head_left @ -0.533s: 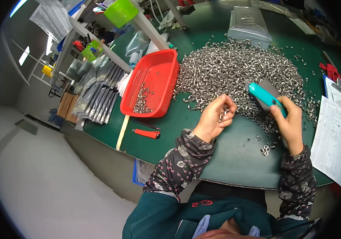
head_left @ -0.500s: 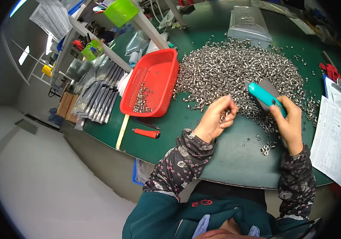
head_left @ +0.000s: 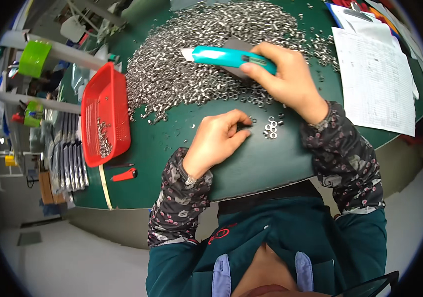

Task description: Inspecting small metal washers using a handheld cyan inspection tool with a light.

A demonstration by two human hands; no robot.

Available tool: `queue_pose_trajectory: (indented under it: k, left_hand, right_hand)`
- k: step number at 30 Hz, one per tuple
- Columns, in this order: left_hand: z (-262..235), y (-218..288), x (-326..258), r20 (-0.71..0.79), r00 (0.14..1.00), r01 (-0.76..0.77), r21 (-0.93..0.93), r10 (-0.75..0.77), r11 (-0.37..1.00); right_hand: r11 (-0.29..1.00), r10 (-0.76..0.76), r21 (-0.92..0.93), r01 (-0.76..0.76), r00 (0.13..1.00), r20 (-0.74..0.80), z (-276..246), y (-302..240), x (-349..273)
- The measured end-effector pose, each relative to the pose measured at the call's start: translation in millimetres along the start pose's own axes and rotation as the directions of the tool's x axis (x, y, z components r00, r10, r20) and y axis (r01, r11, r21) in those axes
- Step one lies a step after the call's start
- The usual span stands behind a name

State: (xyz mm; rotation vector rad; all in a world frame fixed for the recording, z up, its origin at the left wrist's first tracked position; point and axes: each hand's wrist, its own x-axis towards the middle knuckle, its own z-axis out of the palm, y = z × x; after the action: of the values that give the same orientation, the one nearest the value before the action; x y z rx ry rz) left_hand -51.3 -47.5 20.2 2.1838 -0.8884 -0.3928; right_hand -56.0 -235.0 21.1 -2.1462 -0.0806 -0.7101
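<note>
We work at a dark green surface [head_left: 167, 148] that fills the upper half of the frame. Our right hand [head_left: 283, 74], upper centre, is closed around a turquoise plastic utility-knife-shaped tool [head_left: 228, 56] and holds it level over a small dark grey flat pad [head_left: 238, 47], at the near edge of a large heap of small silver metal rings [head_left: 196, 64]. Our left hand [head_left: 216, 141], at centre frame, rests on the surface with the fingers curled loosely and the fingertips [head_left: 243, 126] lowered toward a small cluster of separated silver rings [head_left: 270, 128] just right of them; we cannot tell whether a ring is pinched between the fingertips. A red rectangular plastic basket [head_left: 105, 116] at centre left holds a scatter of similar rings, well apart from both hands. A small red-handled tool [head_left: 124, 174] lies below the basket, and white printed sheets [head_left: 374, 74] lie at upper right. To do this step well, in our judgement, we keep the separated cluster apart from the heap so that no loose rings mix back in, draw only a few rings at a time, press lightly with the fingertips so that the rings slide flat instead of flipping, and keep the tool steady and clear of the left hand while sorting.
</note>
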Motion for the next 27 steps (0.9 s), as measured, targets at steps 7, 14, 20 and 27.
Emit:
queue_pose_trajectory:
  k: [7,14,20,27]
  left_hand:
    - [27.4,11.4,2.7,0.066,0.996,-0.070,0.108,0.063,0.992]
    - [15.8,-1.8,3.4,-0.042,0.998,0.021,-0.329,-0.037,0.944]
    - [-20.9,-38.2,4.9,-0.030,0.989,0.009,-0.964,-0.143,0.265]
    - [-33.3,-49.1,5.3,-0.050,0.983,-0.015,-0.981,-0.176,0.194]
  right_hand:
    - [1.000,-0.008,-0.001,0.008,1.000,-0.001,-2.5,2.1,-5.2]
    - [1.000,-0.020,-0.009,0.020,1.000,0.012,-3.5,-2.5,-2.0]
    - [0.999,-0.049,-0.014,0.049,0.998,0.031,-2.5,-4.9,-6.5]
    - [0.998,-0.021,-0.058,0.026,0.996,0.084,-1.3,-5.5,-6.8]
